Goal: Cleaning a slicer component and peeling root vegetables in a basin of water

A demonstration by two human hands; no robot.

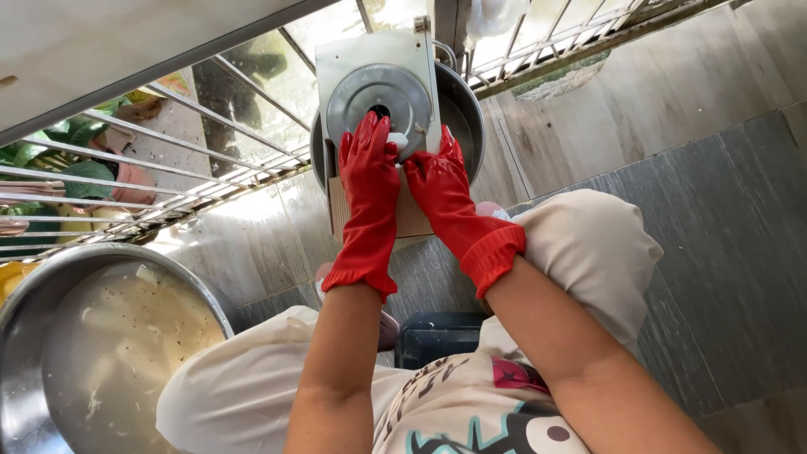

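Note:
Both my hands wear red rubber gloves. My left hand (370,172) presses on a round metal disc (374,92) set in a pale square machine (332,63), its fingers reaching the dark hole at the disc's middle. My right hand (439,181) sits right beside it, gripping a small white piece (398,140) at the disc's lower edge. The machine stands over a dark metal basin (462,109) and a cardboard sheet (410,214).
A large steel basin (25,311) holding cloudy liquid and pale pieces sits at lower left. A metal window grille (168,160) runs behind, with green plants beyond. My knees in cream trousers (588,244) frame a dark low stool (437,336) on grey floor tiles.

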